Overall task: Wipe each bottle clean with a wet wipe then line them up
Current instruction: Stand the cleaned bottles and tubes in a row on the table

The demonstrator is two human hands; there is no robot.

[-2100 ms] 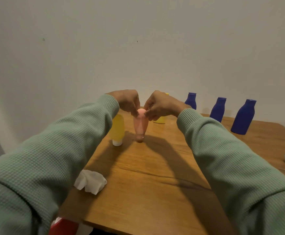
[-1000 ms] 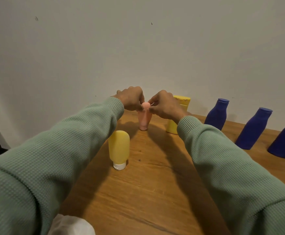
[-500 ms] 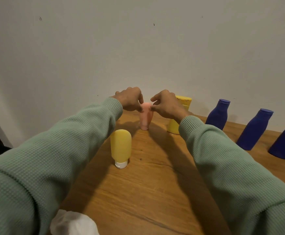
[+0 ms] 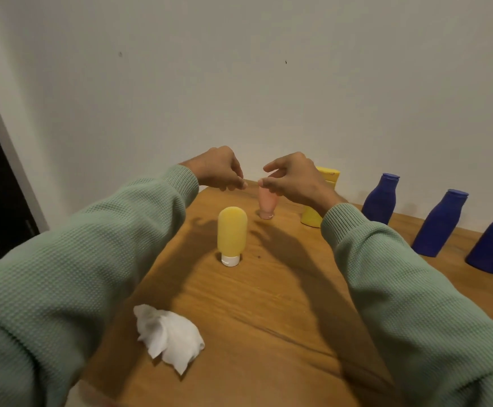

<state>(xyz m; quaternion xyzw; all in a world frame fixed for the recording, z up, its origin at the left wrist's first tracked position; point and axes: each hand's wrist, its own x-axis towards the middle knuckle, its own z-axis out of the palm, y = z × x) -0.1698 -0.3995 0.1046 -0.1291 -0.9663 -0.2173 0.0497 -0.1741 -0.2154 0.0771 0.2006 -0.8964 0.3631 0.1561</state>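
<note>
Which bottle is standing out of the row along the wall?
The rounded yellow bottle on its white cap: it stands forward, alone; the others line the wall.

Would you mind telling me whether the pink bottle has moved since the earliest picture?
Yes: the pink bottle went from beside the yellow tube back toward the wall, near the yellow bottle.
</note>
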